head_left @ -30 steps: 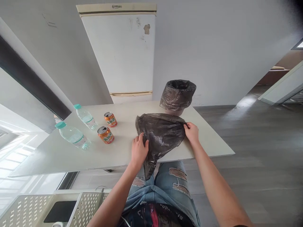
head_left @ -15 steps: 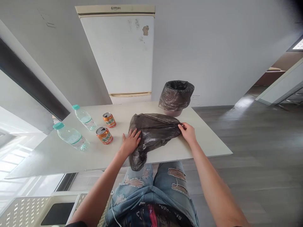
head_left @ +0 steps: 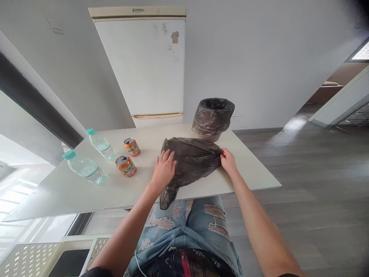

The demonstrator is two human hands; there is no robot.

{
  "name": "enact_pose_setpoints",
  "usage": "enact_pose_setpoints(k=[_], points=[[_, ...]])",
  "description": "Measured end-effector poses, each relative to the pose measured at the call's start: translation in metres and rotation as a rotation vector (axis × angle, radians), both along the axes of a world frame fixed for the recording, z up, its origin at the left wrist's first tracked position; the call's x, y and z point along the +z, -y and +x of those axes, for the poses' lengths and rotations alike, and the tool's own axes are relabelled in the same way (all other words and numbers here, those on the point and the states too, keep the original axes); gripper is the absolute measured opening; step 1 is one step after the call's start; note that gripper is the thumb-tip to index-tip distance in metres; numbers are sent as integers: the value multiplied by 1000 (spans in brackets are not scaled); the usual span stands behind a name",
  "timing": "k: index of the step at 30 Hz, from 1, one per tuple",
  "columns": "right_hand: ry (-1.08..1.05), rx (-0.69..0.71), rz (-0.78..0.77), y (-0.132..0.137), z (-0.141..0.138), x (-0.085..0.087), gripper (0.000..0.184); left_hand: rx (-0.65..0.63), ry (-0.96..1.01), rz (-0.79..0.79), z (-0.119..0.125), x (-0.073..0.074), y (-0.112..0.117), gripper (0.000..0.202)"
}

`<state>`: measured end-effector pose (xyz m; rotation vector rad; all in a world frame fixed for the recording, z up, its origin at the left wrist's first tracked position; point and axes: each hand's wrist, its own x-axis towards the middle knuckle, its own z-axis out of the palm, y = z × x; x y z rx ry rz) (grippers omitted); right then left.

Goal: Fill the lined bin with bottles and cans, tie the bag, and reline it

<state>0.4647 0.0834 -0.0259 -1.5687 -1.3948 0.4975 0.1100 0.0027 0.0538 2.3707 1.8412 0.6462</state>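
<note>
A dark, thin plastic garbage bag (head_left: 193, 161) lies spread on the white table (head_left: 138, 188), one corner hanging over the front edge. My left hand (head_left: 165, 169) rests on the bag's left part, fingers stretched out and apart. At the bag's right end, my right hand (head_left: 228, 161) pinches its gathered tip. Behind the bag stands a small trash bin (head_left: 210, 137), its rim covered by a dark liner bag (head_left: 213, 119) folded down over the outside.
Left on the table are two orange drink cans, the front can (head_left: 126, 166) and the rear can (head_left: 132, 147). Beside them two clear bottles with green caps lean in view, a near bottle (head_left: 86, 169) and a far bottle (head_left: 101, 145). A white refrigerator (head_left: 144, 65) stands behind.
My left hand has slid slightly right and up over the bag, smoothing it flatter. The bag's right end looks more tightly gathered at my right hand. The view has shifted a little.
</note>
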Motion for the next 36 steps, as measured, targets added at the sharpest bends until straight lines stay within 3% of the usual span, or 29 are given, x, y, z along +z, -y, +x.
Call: enact_pose_setpoints(k=[6, 9, 12, 15, 17, 19, 21, 24, 30, 36], points=[[47, -59, 34, 6, -4, 7, 42, -175, 75, 62, 91, 27, -19, 53], [152, -18, 37, 8, -4, 11, 40, -262, 220, 9, 140, 37, -38, 51], [183, 12, 36, 10, -6, 14, 44, -276, 653, -180, 180, 39, -60, 48], [187, 29, 35, 13, -10, 17, 51, -110, 1311, -335, 210, 28, -77, 45], [188, 54, 31, 14, -12, 18, 54, 13, 1687, -350, 223, 17, -85, 44], [193, 82, 28, 15, -14, 19, 55, 65, 1903, -330, 229, 7, -93, 47], [202, 107, 26, 15, -16, 20, 56, 37, 1977, -311, 228, -2, -101, 50], [223, 140, 20, 16, -16, 20, 59, -10, 1972, -356, 213, -15, -115, 56], [247, 144, 5, 17, -15, 17, 59, 31, 1961, -416, 177, -43, -125, 66], [270, 113, -15, 15, -13, 14, 55, -6, 1984, -386, 165, -50, -125, 68]])
